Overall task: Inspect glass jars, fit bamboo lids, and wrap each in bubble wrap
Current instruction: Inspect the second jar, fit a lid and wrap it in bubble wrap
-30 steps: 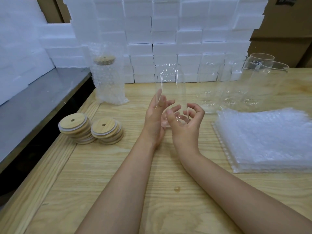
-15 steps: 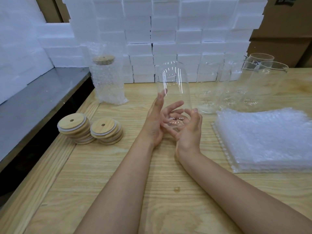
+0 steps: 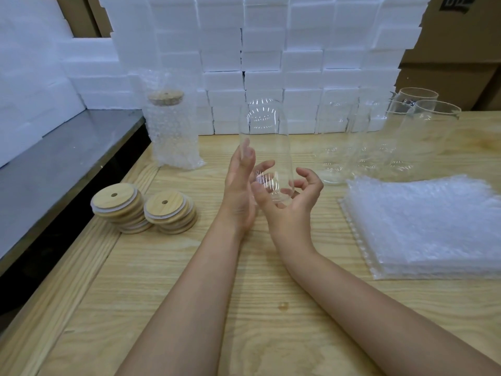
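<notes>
At the centre of the frame, your right hand cups the lower end of the glass jar, thumb and curled fingers wrapped loosely round it, holding it upright above the wooden table. Your left hand is flat, fingers straight, resting against the jar's left side. Stacked bamboo lids lie centre left, bubble wrap sheets at right.

A packing workshop: stacked foam blocks, cardboard cartons, plywood bench.
</notes>
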### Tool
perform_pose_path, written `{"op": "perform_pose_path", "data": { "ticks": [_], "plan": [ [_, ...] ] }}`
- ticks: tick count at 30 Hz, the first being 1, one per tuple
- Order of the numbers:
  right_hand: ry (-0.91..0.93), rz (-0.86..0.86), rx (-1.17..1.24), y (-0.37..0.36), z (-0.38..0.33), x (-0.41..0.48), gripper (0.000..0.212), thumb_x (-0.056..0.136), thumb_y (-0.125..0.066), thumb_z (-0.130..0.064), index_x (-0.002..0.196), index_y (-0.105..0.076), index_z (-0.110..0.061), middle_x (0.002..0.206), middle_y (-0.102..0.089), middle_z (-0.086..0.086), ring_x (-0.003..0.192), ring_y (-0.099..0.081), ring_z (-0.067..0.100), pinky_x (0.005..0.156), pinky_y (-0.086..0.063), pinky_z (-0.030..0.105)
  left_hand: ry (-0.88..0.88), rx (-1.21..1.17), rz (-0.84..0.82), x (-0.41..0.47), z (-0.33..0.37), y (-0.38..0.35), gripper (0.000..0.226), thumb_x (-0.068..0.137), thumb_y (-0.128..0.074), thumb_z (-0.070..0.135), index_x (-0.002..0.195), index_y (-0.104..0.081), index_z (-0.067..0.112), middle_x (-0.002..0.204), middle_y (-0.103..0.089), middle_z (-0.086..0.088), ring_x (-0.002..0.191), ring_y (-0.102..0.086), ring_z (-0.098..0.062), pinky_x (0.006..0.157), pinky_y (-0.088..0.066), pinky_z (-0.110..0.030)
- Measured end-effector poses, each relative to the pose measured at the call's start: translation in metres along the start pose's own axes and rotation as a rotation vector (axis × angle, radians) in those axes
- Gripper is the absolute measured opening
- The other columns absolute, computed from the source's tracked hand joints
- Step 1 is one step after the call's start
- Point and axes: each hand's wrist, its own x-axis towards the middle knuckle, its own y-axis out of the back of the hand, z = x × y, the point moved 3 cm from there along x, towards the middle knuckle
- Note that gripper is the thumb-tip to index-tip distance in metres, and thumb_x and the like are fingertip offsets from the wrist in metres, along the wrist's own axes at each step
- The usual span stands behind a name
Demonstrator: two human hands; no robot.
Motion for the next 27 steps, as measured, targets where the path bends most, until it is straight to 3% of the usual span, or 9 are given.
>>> {"op": "perform_pose_path", "data": {
  "ticks": [2,6,8,10,14,18,22,25,27],
  "plan": [
    [-0.017,-0.012,-0.013,0.0,0.002,0.001,0.074,0.068,-0.086,-0.023,0.114,-0.029,-0.036,0.124,-0.032,0.008,0.116,-0.047,0.027,0.094,-0.049,0.04,-0.005,-0.005,0.0,0.0,-0.001,-0.003,0.103,0.026,-0.085,0.071,0.12,-0.053,0.046,0.109,-0.058,-0.008,0.098,-0.057,-0.019,0.07,-0.054,-0.034],
    [-0.015,0.029,0.093,0.004,0.005,0.006,0.051,0.081,-0.075,-0.021,0.108,-0.035,-0.038,0.122,-0.04,0.011,0.105,-0.053,0.02,0.077,-0.051,0.017,-0.005,-0.019,-0.005,0.002,0.0,-0.001,0.085,0.043,-0.075,0.079,0.12,-0.051,0.05,0.112,-0.061,-0.006,0.1,-0.056,-0.018,0.085,-0.05,-0.037],
    [-0.073,0.04,0.193,0.005,0.007,0.007,0.039,0.088,-0.067,-0.025,0.112,-0.037,-0.035,0.117,-0.046,0.008,0.101,-0.061,0.021,0.086,-0.055,0.03,-0.003,-0.034,0.015,0.004,0.0,0.004,0.058,0.074,-0.055,0.076,0.125,-0.045,0.051,0.123,-0.061,-0.009,0.106,-0.059,-0.021,0.094,-0.047,-0.042],
    [-0.147,0.071,0.276,0.008,0.01,0.01,0.034,0.093,-0.06,-0.029,0.119,-0.038,-0.024,0.111,-0.048,0.0,0.082,-0.068,0.009,0.088,-0.056,0.041,0.005,-0.053,0.049,0.005,-0.001,0.009,0.042,0.088,-0.045,0.063,0.128,-0.041,0.049,0.128,-0.059,-0.013,0.111,-0.063,-0.025,0.095,-0.049,-0.043],
    [-0.261,0.145,0.397,0.014,0.016,0.019,0.032,0.099,-0.046,-0.04,0.115,-0.044,-0.013,0.107,-0.053,0.008,0.064,-0.071,0.011,0.073,-0.06,0.032,0.046,-0.043,0.059,0.006,-0.003,0.009,0.064,0.08,-0.051,0.06,0.137,-0.033,0.039,0.125,-0.06,-0.013,0.108,-0.067,-0.027,0.085,-0.055,-0.037],
    [-0.34,0.195,0.449,0.017,0.02,0.023,0.03,0.1,-0.04,-0.044,0.098,-0.053,-0.017,0.087,-0.06,0.01,0.062,-0.069,0.018,0.058,-0.056,0.028,0.141,0.067,0.0,0.005,-0.011,0.001,0.07,0.087,-0.044,0.058,0.147,-0.025,0.027,0.125,-0.06,-0.015,0.113,-0.064,-0.03,0.098,-0.049,-0.044],
    [-0.398,0.161,0.537,0.013,0.022,0.021,0.041,0.101,-0.035,-0.042,0.098,-0.056,-0.007,0.078,-0.064,0.016,0.063,-0.066,0.025,0.054,-0.056,0.031,0.18,0.055,-0.102,0.0,-0.012,-0.007,0.069,0.074,-0.053,0.053,0.134,-0.037,0.022,0.117,-0.065,-0.015,0.088,-0.068,-0.025,0.074,-0.059,-0.033],
    [-0.386,0.138,0.523,0.012,0.022,0.022,0.043,0.103,-0.032,-0.042,0.096,-0.057,-0.008,0.07,-0.069,0.009,0.06,-0.068,0.022,0.053,-0.056,0.03,0.147,0.056,-0.105,0.001,-0.012,-0.005,0.068,0.076,-0.052,0.051,0.136,-0.042,0.02,0.107,-0.069,-0.01,0.078,-0.068,-0.022,0.069,-0.059,-0.032],
    [-0.375,0.127,0.46,0.011,0.021,0.021,0.042,0.102,-0.032,-0.043,0.096,-0.057,-0.011,0.078,-0.068,0.012,0.061,-0.069,0.022,0.053,-0.057,0.033,0.111,0.071,-0.086,0.001,-0.013,-0.004,0.069,0.077,-0.052,0.052,0.136,-0.043,0.019,0.107,-0.069,-0.01,0.074,-0.068,-0.02,0.069,-0.056,-0.032]
  ]
}}
